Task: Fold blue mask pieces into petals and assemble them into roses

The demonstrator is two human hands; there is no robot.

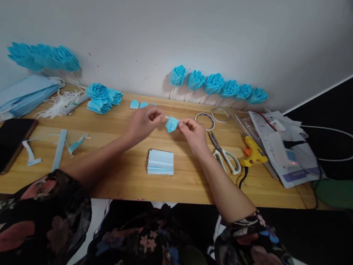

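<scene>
My left hand (144, 124) is closed in a pinch on a thin pale stick (166, 116). At the stick's end is a small blue folded flower bud (171, 125), held over the table. The fingertips of my right hand (195, 136) pinch the bud's right edge. Behind my left hand lie a few cut blue petals (134, 104), partly hidden by it. Below the bud, a stack of pale blue rectangular sheets (160, 162) rests on the wooden table (122, 181).
Finished blue flowers on sticks (214, 84) lean along the wall. More blue flowers (101, 98), face masks (22, 94), white ear loops (61, 102) and a phone (4, 146) are at left. At right lie tape rings (204, 121), scissors (228, 155) and a yellow glue gun (254, 152).
</scene>
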